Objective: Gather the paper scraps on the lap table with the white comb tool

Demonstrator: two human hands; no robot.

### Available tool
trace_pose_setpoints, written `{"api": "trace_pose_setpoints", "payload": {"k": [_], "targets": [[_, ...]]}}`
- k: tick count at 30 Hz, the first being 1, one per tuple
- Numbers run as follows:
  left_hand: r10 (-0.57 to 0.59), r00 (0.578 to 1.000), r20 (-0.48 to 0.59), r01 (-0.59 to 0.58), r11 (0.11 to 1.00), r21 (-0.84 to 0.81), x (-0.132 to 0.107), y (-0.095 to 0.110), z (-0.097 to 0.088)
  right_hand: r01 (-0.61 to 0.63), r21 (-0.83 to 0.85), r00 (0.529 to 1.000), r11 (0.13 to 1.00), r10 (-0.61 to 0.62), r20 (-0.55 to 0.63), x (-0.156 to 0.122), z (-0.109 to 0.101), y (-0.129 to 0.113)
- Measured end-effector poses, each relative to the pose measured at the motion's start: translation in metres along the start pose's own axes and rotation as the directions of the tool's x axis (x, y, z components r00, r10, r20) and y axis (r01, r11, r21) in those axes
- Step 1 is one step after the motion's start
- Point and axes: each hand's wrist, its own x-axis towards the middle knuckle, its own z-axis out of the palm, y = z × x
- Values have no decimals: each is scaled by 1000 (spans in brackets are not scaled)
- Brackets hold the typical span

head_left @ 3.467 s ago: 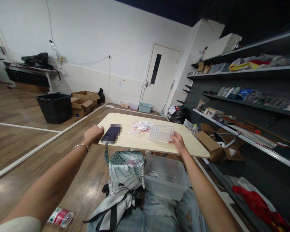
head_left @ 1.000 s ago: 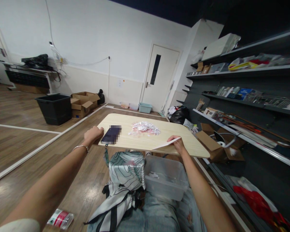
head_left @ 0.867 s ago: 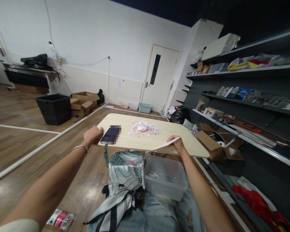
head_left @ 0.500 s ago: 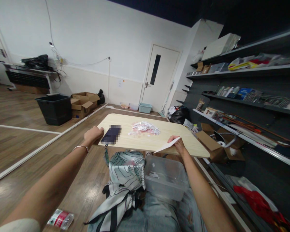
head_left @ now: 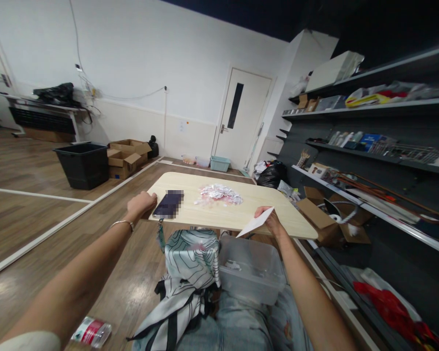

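Gripping white panel [head_left: 255, 223] in right hand [head_left: 272, 222] at near edge of table [head_left: 278, 197], with left hand [head_left: 141, 203] closed beside phone [head_left: 164, 204].

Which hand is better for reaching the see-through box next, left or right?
Probably the right hand: it holds the flat white piece, which slants down toward the clear box. The left hand is at the table's left side, near the dark phone, farther away.
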Motion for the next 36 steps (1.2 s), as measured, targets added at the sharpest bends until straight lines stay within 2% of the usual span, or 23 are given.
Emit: {"api": "trace_pose_setpoints", "payload": {"k": [4, 7, 10, 14, 18, 24, 29, 33, 36], "targets": [[2, 1000, 5, -2, 1000, 5, 1, 0, 0, 2, 67, 1000, 998, -3, 19, 2, 0, 4], [1, 1000, -4, -1, 1000, 6, 0, 0, 1, -60, 94, 996, 994, 65, -54, 5, 3, 5], [-3, 1000, -8, 3, 1000, 1, 0, 1, 1, -149, 144, 973, 978, 171, -154, 8, 7, 4], [2, 1000, -9, -2, 1000, 1, -1, 1, 0, -161, 142, 955, 977, 191, -225, 11, 11, 4], [-10, 1000, -3, 10, 1000, 5, -3, 2, -1, -143, 80, 969, 987, 156, -193, 8, 10, 2], [-5, 1000, -2, 5, 1000, 1, -2, 1, -1, -78, 30, 994, 997, 80, -80, 4, 5, -1], [1, 1000, 2, -1, 1000, 9, -1, 1, 0, -10, 5, 999, 1000, 11, -53, 2, 3, 2], [9, 1000, 2, -9, 1000, 12, -2, 1, 0, -50, 45, 996, 998, 53, -67, 2, 5, 2], [8, 1000, -7, -8, 1000, 7, -2, 1, 0, -113, 96, 985, 989, 124, -122, 3, 7, -1]]}}
